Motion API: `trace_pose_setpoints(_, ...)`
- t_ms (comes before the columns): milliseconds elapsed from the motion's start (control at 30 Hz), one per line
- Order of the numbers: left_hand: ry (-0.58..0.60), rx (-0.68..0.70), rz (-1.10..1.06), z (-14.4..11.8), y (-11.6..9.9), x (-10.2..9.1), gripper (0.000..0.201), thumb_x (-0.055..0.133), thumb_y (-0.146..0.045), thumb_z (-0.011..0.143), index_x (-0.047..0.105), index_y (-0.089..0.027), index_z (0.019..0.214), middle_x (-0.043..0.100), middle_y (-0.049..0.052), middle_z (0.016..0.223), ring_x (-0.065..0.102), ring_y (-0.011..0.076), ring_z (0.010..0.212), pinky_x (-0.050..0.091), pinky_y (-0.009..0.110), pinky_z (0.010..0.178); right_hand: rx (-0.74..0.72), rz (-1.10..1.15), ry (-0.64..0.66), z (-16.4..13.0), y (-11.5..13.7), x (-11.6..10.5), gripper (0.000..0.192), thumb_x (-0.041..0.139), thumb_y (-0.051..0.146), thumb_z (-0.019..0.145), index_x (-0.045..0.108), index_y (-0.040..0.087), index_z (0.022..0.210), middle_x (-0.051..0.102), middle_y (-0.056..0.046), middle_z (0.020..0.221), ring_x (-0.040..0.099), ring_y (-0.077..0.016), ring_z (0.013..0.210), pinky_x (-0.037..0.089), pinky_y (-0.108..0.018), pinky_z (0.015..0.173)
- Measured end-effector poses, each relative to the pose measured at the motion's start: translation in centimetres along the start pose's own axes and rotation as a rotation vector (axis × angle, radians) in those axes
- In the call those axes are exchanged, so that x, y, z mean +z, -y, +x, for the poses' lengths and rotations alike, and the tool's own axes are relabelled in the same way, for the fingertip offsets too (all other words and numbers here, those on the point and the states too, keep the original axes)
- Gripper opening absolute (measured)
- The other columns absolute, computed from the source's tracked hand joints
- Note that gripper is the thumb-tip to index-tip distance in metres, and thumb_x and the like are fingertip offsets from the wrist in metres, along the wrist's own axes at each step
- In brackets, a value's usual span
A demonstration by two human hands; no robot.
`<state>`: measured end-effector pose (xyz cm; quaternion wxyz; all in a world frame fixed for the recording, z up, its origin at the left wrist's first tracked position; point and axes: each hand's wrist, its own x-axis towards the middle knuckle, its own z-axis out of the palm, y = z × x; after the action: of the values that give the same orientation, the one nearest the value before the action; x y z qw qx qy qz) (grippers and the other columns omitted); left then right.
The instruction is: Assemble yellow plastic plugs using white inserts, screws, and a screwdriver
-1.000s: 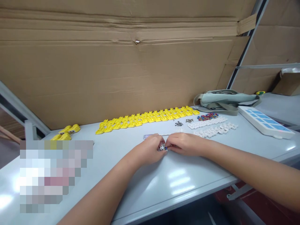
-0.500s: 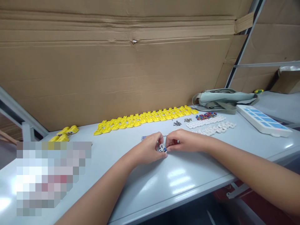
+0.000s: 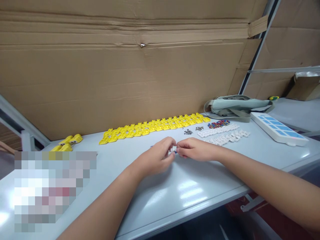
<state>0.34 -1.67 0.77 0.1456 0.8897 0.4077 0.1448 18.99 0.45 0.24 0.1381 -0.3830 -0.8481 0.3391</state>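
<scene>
Brown cardboard wall (image 3: pixel 125 76) behind glossy pale-grey table (image 3: pixel 212 180). From hands: nine o'clock, loose yellow plastic pieces (image 3: pixel 75 138); eleven, long double row of yellow plastic shells (image 3: pixel 151 124). Left hand (image 3: pixel 158 156) pinches small white-and-blue part (image 3: pixel 173 149); right hand (image 3: pixel 196 149) pinches its blue end. Part at left hand's three o'clock, right's nine, equally near; long axis hidden. One o'clock, grey metal screws (image 3: pixel 188 132); two, sage-green bag (image 3: pixel 230 106); three, flat white blue-panelled case (image 3: pixel 277 130); contents of both unclear.
</scene>
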Motion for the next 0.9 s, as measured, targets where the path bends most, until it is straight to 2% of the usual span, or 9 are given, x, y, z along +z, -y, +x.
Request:
trace_pose_setpoints(100,0.03,0.048,0.278,0.4,0.3,0.0,0.018,0.028,-0.019,0.088,0.043,-0.019,0.08,0.052,0.003,0.079,0.049,0.0157,0.067,0.038,0.028,0.062,0.015,0.007,-0.085,0.1,0.1,0.2,0.02,0.041,0.025,0.083,0.048,0.016,0.067,0.052,0.0,0.063,0.046,-0.0106,0.06,0.036,-0.023,0.058)
trace_pose_setpoints(200,0.038,0.078,0.487,0.9,0.5,0.5,0.02,0.027,-0.009,0.085,0.043,-0.018,0.079,0.052,0.003,0.073,0.05,0.0168,0.064,0.038,0.029,0.061,0.045,0.075,-0.067,0.4,-0.3,0.4,0.026,0.042,0.028,0.084,0.053,0.015,0.065,0.053,0.001,0.059,0.042,-0.0086,0.052,0.033,-0.021,0.052)
trace_pose_setpoints(300,0.022,0.042,0.59,1.2,0.4,1.1,0.021,0.027,-0.005,0.082,0.044,-0.017,0.083,0.053,0.005,0.072,0.052,0.019,0.064,0.04,0.03,0.059,0.077,0.08,-0.092,0.6,-0.5,0.7,0.031,0.043,0.028,0.083,0.056,0.014,0.059,0.052,0.001,0.053,0.037,-0.0068,0.045,0.028,-0.021,0.047)
trace_pose_setpoints(400,0.009,-0.013,0.646,1.5,0.1,1.5,0.02,0.029,-0.005,0.081,0.046,-0.016,0.085,0.055,0.007,0.073,0.054,0.0208,0.064,0.04,0.031,0.059,0.071,0.051,-0.145,0.8,-0.4,1.1,0.029,0.044,0.023,0.082,0.055,0.014,0.058,0.052,0.001,0.053,0.039,-0.0066,0.045,0.029,-0.02,0.048)
trace_pose_setpoints(500,-0.004,-0.064,0.635,1.5,0.4,1.7,0.02,0.031,-0.005,0.08,0.047,-0.015,0.086,0.057,0.007,0.075,0.055,0.021,0.065,0.039,0.03,0.058,0.041,-0.013,-0.172,0.8,-0.1,1.4,0.028,0.044,0.02,0.082,0.053,0.014,0.056,0.054,0.001,0.054,0.041,-0.0069,0.047,0.031,-0.02,0.05)
trace_pose_setpoints(633,-0.063,-0.094,0.505,1.4,1.1,1.8,0.022,0.028,-0.013,0.087,0.05,-0.015,0.084,0.056,0.006,0.073,0.054,0.0192,0.065,0.039,0.029,0.057,-0.042,-0.097,-0.178,0.6,0.1,0.9,0.024,0.044,0.02,0.081,0.055,0.014,0.06,0.053,0.002,0.054,0.042,-0.0073,0.049,0.031,-0.02,0.05)
trace_pose_setpoints(767,-0.099,-0.067,0.365,1.0,1.4,1.2,0.036,0.026,-0.021,0.091,0.059,-0.016,0.077,0.053,0.006,0.076,0.053,0.0177,0.07,0.04,0.028,0.063,-0.082,-0.151,-0.182,0.3,-0.4,-0.8,0.022,0.046,0.024,0.081,0.062,0.014,0.069,0.055,0.001,0.057,0.042,-0.0075,0.05,0.03,-0.02,0.049)
trace_pose_setpoints(900,-0.094,-0.091,0.262,0.9,1.4,0.6,0.037,0.03,-0.025,0.089,0.065,-0.018,0.079,0.054,0.006,0.08,0.054,0.0178,0.075,0.041,0.028,0.065,-0.104,-0.174,-0.154,-0.4,-1.9,-3.4,0.027,0.051,0.035,0.08,0.067,0.015,0.075,0.064,-0.003,0.07,0.052,-0.0106,0.059,0.036,-0.021,0.053)
